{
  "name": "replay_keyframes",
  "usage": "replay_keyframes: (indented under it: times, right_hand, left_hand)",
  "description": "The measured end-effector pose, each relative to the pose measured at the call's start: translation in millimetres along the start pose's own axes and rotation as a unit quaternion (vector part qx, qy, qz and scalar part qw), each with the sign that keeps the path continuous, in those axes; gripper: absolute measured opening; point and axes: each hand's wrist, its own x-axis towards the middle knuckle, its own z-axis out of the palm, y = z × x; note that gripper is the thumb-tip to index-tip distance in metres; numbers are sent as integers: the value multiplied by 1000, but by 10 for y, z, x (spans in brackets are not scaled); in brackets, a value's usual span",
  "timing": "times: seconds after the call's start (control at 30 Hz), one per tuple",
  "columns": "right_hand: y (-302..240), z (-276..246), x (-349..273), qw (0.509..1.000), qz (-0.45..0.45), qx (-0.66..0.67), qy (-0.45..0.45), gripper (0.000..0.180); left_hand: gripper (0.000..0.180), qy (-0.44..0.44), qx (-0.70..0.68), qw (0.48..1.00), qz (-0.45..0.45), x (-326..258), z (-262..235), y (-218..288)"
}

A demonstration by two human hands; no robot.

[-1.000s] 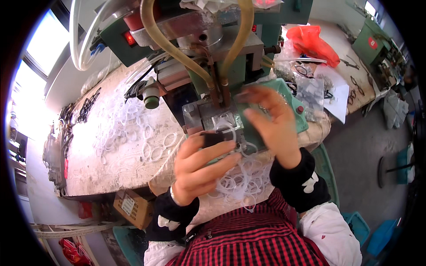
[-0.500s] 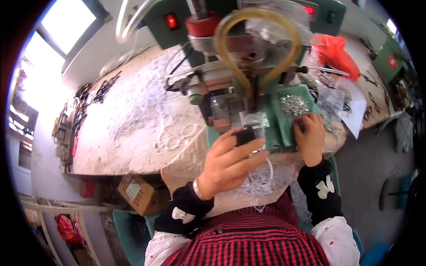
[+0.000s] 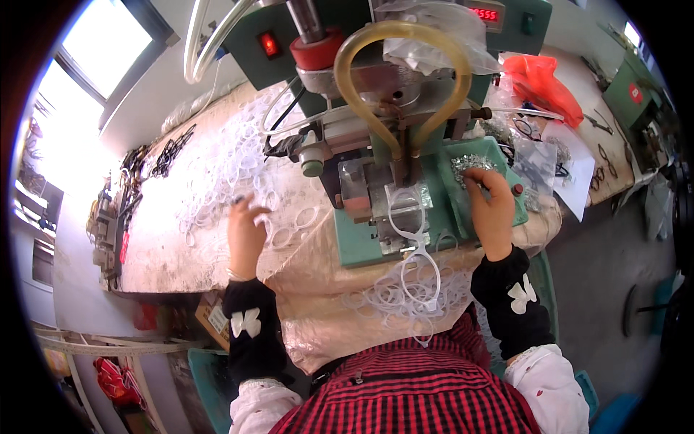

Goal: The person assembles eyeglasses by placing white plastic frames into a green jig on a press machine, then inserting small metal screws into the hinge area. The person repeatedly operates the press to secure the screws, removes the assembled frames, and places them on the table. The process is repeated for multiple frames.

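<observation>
A clear eyeglass front [image 3: 421, 226] lies at the machine's metal fixture [image 3: 402, 235], one rim hanging over the front edge. My left hand [image 3: 247, 228] is raised over the left of the bench, apart from the fixture. Its fingers are spread, and a small dark patch shows at one fingertip. Beside the fixture, my right hand [image 3: 493, 206] reaches into a green tray [image 3: 463, 217], thumb and fingertips pinched at the heap of small silver metal parts [image 3: 473, 165]. Whatever sits between those fingertips is too small to make out.
The green machine's head [image 3: 390, 90], with a looped yellow hose [image 3: 345, 69], stands above the fixture. Clear frames [image 3: 235, 148] lie heaped on the bench at left; more frames [image 3: 376, 300] rest on the cloth before me. An orange bag [image 3: 538, 87] lies at back right.
My left hand has left the fixture and moved left over the bench, uncovering the clear eyeglass front. My right hand has shifted slightly left and farther into the metal parts.
</observation>
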Motion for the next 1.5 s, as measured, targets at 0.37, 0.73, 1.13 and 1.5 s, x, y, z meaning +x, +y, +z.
replay_keyframes:
  times: [0.37,0.73,1.13,1.5]
  right_hand:
    - [-294,-526,-295,989,118,83,-40,15]
    - [-763,317,55,941,112,315,-49,43]
    - [-1072,254,40,892,160,418,-67,50]
    - [271,-344,-45,995,62,-75,-6,25]
  left_hand:
    - [7,203,-265,937,-97,-101,-18,256]
    - [19,140,-563,786,-212,-289,321,1139]
    - [15,238,-415,844,243,4,-729,2069]
    - [31,104,-282,870,391,112,-370,2321]
